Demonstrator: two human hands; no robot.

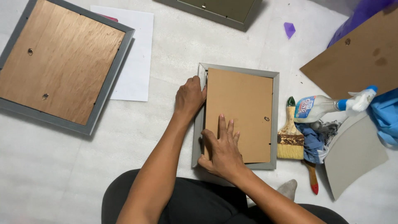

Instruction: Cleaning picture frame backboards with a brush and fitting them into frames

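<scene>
Head view. We log a small grey picture frame [275, 120] lying face down on the white padded floor covering [166, 49], at the centre of the view, with a brown cardboard backing sheet [244, 108] laid in it, slightly askew.

Left hand [189, 98]: we see it curled over the frame's upper left edge, fingers bent down onto the rim beside the backing sheet.

Right hand [222, 150]: we see it open and flat, fingers spread, pressing on the backing sheet's lower left part.

Just right of the frame: a worn wide paintbrush with a wooden handle [291, 139], a clear spray bottle with a blue-and-white nozzle [327, 107], and crumpled blue cloth [314, 143]. Beyond these, a curved grey card sheet [354, 155] and a large brown board [356, 62].

Well left of the frame: a larger grey frame with plywood back [58, 62], resting partly on a white paper sheet [134, 62].

Above the frame: another grey frame [215, 10], cut off by the view's edge.
</scene>
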